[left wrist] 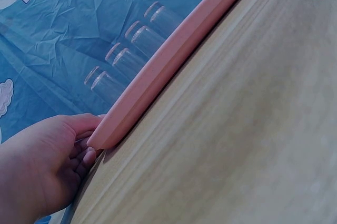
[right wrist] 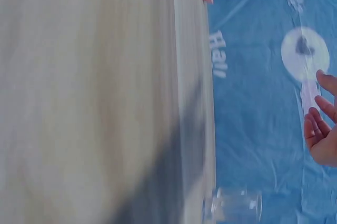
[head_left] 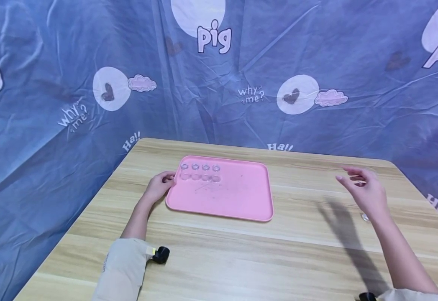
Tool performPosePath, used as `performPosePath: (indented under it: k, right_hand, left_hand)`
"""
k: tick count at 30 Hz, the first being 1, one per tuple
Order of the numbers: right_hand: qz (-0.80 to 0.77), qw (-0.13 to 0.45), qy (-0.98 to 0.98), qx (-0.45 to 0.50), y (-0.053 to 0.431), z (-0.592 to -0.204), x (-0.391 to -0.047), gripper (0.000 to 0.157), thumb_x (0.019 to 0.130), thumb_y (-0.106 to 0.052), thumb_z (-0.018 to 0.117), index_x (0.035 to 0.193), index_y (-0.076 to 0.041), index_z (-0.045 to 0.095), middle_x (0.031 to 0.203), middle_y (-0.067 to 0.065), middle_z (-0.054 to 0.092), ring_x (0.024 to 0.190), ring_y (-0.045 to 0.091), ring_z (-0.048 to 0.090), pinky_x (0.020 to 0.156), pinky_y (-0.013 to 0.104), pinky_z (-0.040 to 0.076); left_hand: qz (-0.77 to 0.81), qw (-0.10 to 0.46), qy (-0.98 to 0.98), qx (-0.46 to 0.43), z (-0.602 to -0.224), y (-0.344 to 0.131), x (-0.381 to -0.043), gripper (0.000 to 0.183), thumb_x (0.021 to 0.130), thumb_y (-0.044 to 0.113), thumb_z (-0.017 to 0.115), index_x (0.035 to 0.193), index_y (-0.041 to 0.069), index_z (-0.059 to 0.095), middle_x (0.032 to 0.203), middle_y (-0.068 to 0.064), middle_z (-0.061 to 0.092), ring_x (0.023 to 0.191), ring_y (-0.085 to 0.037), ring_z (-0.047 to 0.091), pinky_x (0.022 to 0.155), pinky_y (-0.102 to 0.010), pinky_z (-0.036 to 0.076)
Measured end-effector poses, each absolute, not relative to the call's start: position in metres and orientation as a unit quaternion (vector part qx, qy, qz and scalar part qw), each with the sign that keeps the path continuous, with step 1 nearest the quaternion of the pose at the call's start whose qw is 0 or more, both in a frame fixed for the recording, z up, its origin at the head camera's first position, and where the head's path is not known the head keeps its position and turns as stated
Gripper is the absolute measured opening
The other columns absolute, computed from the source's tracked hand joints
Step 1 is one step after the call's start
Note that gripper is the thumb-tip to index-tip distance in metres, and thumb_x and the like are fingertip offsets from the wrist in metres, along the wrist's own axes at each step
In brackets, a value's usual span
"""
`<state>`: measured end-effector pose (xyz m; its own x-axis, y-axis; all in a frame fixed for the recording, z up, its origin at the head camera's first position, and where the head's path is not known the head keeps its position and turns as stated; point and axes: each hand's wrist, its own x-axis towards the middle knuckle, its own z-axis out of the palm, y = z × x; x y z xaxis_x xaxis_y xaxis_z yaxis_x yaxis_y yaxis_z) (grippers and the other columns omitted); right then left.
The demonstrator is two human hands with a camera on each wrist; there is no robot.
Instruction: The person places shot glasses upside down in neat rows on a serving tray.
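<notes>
My left hand [head_left: 157,189] pinches the left rim of a pink tray [head_left: 241,200], thumb above and fingers curled at its edge in the left wrist view. Several small clear glasses [left wrist: 139,40] stand in a row on the tray's far left part. On the right, my right hand [head_left: 367,194] hovers over the table with its fingers loosely bent and nothing between them. Behind its fingers shows the faint rim of a clear glass [head_left: 371,170], mostly hidden. The right wrist view has a clear glass [right wrist: 234,205] at its bottom edge.
A small clear round object [head_left: 365,217] lies beside the right wrist, partly covered by it. The light wooden table [head_left: 241,259] ends at a blue printed cloth [head_left: 222,113] behind and at both sides. The right arm casts a shadow on the wood.
</notes>
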<state>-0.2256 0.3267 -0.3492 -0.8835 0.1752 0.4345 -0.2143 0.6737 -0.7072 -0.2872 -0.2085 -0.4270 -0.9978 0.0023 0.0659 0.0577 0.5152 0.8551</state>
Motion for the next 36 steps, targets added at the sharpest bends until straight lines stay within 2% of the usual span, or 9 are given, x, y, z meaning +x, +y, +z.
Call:
performPosePath:
  k: [5, 9, 16, 18, 28, 30, 33, 35, 36]
  right_hand:
    - [0.416, 0.248, -0.875, -0.026, 0.36, -0.365, -0.224, 0.039, 0.082, -0.022, 0.069, 0.114, -0.003, 0.06, 0.099, -0.013, 0.049, 0.082, -0.011, 0.046, 0.068, 0.002, 0.036]
    - [0.412, 0.243, -0.876, -0.057, 0.379, -0.373, -0.22, 0.043, 0.082, -0.026, 0.07, 0.118, -0.007, 0.059, 0.101, -0.017, 0.048, 0.084, -0.011, 0.045, 0.068, 0.001, 0.036]
    - [0.37, 0.24, -0.893, -0.087, 0.384, -0.372, -0.203, 0.048, 0.083, -0.026, 0.067, 0.119, 0.004, 0.054, 0.101, -0.012, 0.044, 0.085, -0.013, 0.036, 0.072, 0.005, 0.032]
    - [0.365, 0.226, -0.898, -0.096, 0.384, -0.374, -0.197, 0.052, 0.084, -0.026, 0.066, 0.121, 0.006, 0.05, 0.102, -0.012, 0.043, 0.085, -0.013, 0.035, 0.072, 0.006, 0.031]
    - [0.443, 0.144, -0.875, -0.134, 0.398, -0.403, -0.185, 0.067, 0.085, -0.031, 0.065, 0.138, -0.004, 0.034, 0.103, -0.016, 0.044, 0.082, -0.012, 0.038, 0.065, 0.004, 0.034]
    - [0.456, 0.142, -0.869, -0.125, 0.4, -0.408, -0.185, 0.057, 0.085, -0.029, 0.065, 0.134, -0.014, 0.04, 0.098, -0.021, 0.045, 0.081, -0.013, 0.039, 0.065, 0.004, 0.034]
    - [0.481, 0.146, -0.857, -0.11, 0.402, -0.413, -0.185, 0.039, 0.084, -0.021, 0.067, 0.117, -0.026, 0.046, 0.086, -0.03, 0.046, 0.076, -0.014, 0.043, 0.063, 0.005, 0.035]
    - [0.477, 0.144, -0.861, -0.101, 0.403, -0.416, -0.186, 0.032, 0.084, -0.02, 0.067, 0.108, -0.025, 0.046, 0.08, -0.032, 0.048, 0.072, -0.014, 0.045, 0.062, 0.005, 0.036]
    - [0.468, 0.141, -0.867, -0.099, 0.403, -0.418, -0.186, 0.031, 0.084, -0.02, 0.066, 0.11, -0.019, 0.048, 0.078, -0.031, 0.048, 0.071, -0.014, 0.045, 0.061, 0.006, 0.036]
  left_hand:
    - [-0.492, 0.024, -0.87, -0.015, -0.427, -0.209, -0.287, 0.037, 0.088, 0.006, 0.056, 0.122, -0.007, 0.052, 0.103, -0.019, 0.057, 0.093, -0.028, 0.052, 0.082, -0.035, 0.044]
    - [-0.493, 0.026, -0.869, -0.017, -0.427, -0.209, -0.287, 0.037, 0.087, 0.006, 0.056, 0.122, -0.007, 0.053, 0.103, -0.019, 0.057, 0.094, -0.028, 0.052, 0.083, -0.036, 0.044]
    - [-0.496, 0.027, -0.868, -0.021, -0.427, -0.21, -0.287, 0.038, 0.086, 0.005, 0.056, 0.122, -0.007, 0.052, 0.104, -0.021, 0.057, 0.095, -0.03, 0.052, 0.085, -0.038, 0.043]
    - [-0.494, 0.026, -0.869, -0.021, -0.427, -0.209, -0.287, 0.038, 0.086, 0.005, 0.056, 0.122, -0.007, 0.052, 0.104, -0.021, 0.057, 0.095, -0.029, 0.052, 0.085, -0.038, 0.043]
    - [-0.494, 0.029, -0.869, -0.024, -0.427, -0.209, -0.286, 0.039, 0.086, 0.005, 0.056, 0.122, -0.008, 0.052, 0.104, -0.021, 0.057, 0.095, -0.03, 0.052, 0.085, -0.038, 0.043]
    - [-0.493, 0.03, -0.869, -0.025, -0.427, -0.209, -0.285, 0.039, 0.086, 0.005, 0.056, 0.122, -0.008, 0.052, 0.104, -0.021, 0.057, 0.095, -0.03, 0.052, 0.085, -0.038, 0.043]
    - [-0.493, 0.031, -0.869, -0.025, -0.427, -0.209, -0.285, 0.039, 0.086, 0.004, 0.056, 0.122, -0.008, 0.052, 0.104, -0.021, 0.057, 0.095, -0.03, 0.052, 0.084, -0.038, 0.043]
    - [-0.492, 0.03, -0.87, -0.024, -0.427, -0.209, -0.285, 0.039, 0.086, 0.004, 0.056, 0.122, -0.008, 0.052, 0.104, -0.021, 0.057, 0.095, -0.03, 0.052, 0.084, -0.038, 0.043]
    - [-0.492, 0.029, -0.87, -0.023, -0.427, -0.208, -0.285, 0.038, 0.086, 0.005, 0.056, 0.123, -0.008, 0.052, 0.104, -0.021, 0.057, 0.095, -0.03, 0.052, 0.084, -0.038, 0.043]
